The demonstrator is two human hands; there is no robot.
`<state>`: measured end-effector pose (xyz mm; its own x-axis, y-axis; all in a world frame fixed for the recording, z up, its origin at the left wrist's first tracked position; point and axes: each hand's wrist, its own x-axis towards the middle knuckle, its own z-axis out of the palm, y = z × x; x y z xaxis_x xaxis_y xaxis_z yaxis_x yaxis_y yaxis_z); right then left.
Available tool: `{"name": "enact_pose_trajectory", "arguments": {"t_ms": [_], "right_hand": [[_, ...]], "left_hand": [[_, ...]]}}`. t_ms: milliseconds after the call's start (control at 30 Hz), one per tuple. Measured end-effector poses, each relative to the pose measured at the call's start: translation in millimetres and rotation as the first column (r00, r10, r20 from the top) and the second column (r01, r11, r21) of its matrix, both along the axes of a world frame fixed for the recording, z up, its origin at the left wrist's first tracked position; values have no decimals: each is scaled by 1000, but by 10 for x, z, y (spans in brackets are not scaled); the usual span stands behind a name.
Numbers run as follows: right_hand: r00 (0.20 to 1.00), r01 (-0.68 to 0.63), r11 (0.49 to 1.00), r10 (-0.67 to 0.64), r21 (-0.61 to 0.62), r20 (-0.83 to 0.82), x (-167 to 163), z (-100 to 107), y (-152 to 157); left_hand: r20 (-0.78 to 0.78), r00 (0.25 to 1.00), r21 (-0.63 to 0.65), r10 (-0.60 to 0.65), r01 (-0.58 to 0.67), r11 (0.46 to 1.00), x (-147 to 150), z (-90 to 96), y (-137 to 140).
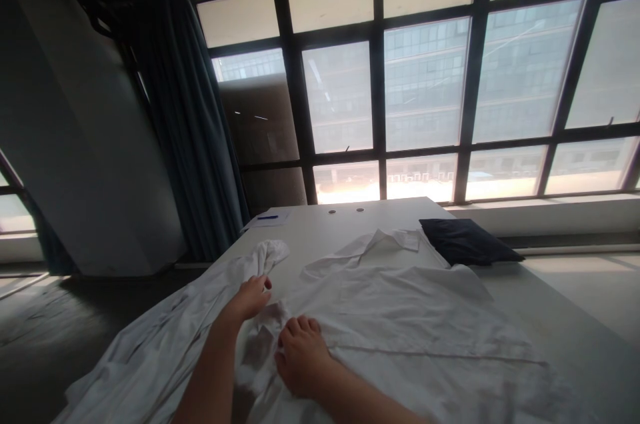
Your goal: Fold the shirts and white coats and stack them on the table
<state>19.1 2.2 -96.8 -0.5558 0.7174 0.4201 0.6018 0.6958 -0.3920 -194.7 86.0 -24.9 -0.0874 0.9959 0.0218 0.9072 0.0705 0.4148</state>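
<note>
A white collared shirt [415, 311] lies spread over the white table, its collar toward the far end and a seam running across its front. My right hand [303, 352] rests on the shirt's left edge with curled fingers, gripping the fabric there. Just to the left, my left hand [251, 297] is raised near the shirt's bunched part, fingers loosely bent and apart, with nothing visible in them. Beside it, a second crumpled white garment [175, 321] drapes along the table's left side.
A dark folded cloth [465, 241] lies at the table's right edge. Paper [280, 216] with a blue pen [268, 217] sits at the far left corner of the white table [390, 209]. Beyond are large windows [425, 84] and a blue curtain [185, 124].
</note>
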Motion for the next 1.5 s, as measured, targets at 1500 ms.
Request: {"name": "enact_pose_trajectory", "arguments": {"t_ms": [1500], "right_hand": [[963,103,907,12,-409,269,3427,306,-317]], "left_hand": [[-414,864,-215,-286,212,953,1115,-134,-1078]]}}
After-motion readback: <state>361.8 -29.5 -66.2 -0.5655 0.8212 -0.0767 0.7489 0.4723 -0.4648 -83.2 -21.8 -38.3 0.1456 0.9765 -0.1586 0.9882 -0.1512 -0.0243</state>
